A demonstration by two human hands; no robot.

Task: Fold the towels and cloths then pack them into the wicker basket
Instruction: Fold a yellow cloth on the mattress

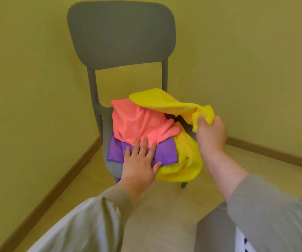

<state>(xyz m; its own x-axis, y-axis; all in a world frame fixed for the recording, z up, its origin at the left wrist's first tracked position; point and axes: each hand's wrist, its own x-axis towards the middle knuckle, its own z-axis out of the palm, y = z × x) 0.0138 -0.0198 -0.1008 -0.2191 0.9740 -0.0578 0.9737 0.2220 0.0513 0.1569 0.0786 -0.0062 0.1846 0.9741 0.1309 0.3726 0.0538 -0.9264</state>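
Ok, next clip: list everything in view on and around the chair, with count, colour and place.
chair: one, grey, in the room's corner.
pink cloth: one, coral pink, crumpled on the seat.
purple cloth: one, purple, flat at the seat's front, partly under the pink cloth.
yellow cloth: one or two, cannot tell; yellow, part lifted, part hanging off the seat's front.
grey object: one, grey, bottom right, cut off.
skirting board: brown, along both walls.
left hand: flat on the purple cloth.
right hand: grips the lifted yellow cloth.
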